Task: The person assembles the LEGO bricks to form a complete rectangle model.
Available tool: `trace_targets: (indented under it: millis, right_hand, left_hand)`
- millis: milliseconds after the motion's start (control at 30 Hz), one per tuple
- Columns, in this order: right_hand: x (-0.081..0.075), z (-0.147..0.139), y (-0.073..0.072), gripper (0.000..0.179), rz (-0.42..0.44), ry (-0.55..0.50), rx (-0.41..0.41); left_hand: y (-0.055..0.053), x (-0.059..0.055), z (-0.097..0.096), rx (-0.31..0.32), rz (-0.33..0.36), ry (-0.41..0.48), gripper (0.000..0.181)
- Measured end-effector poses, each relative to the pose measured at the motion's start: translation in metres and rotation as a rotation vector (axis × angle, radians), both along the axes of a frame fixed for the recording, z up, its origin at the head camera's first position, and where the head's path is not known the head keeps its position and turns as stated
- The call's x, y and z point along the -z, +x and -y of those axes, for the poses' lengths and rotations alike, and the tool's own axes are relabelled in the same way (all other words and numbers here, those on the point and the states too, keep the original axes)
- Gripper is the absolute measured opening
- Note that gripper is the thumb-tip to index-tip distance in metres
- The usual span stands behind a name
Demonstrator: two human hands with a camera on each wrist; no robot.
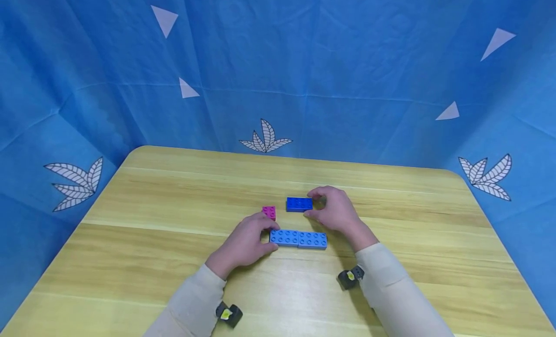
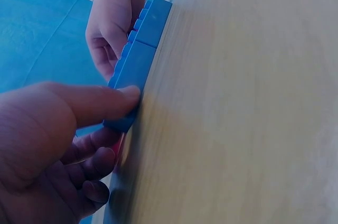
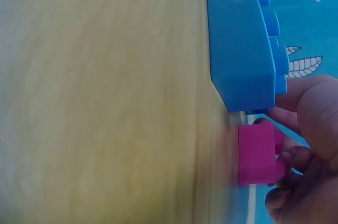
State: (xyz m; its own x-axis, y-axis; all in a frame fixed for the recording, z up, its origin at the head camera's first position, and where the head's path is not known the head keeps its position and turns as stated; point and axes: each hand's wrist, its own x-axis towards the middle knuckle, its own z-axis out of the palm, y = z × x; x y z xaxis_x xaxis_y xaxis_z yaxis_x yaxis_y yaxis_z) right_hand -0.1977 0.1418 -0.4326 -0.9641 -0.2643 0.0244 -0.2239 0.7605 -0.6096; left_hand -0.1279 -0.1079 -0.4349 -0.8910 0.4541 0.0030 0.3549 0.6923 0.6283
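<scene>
the arms are in plain off-white long sleeves — the left sleeve [image 1: 188, 303] creased lengthwise, the right sleeve [image 1: 399, 293] with a faint fold across it near the cuff. both reach the wrists, leaving the left hand [image 1: 245, 240] and right hand [image 1: 333, 209] bare. at each wrist juts a small, chunky black device — the left device [image 1: 232, 315] and the right device [image 1: 348, 279] — each with a yellow patch, its print too small to read.
</scene>
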Motion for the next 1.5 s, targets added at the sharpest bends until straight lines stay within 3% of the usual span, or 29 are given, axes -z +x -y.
trace_targets:
  millis: [800,1500]
  right_hand:
    - [-0.006,0.002,0.004,0.034,-0.001,-0.03,0.015]
    - [-0.023,-0.003,0.022,0.03,-0.059,-0.129,-0.015]
  left_hand:
    - [0.0,-0.001,-0.001,-0.007,0.004,0.004,0.038]
    - [0.0,0.001,-0.001,-0.008,-0.011,0.018,0.038]
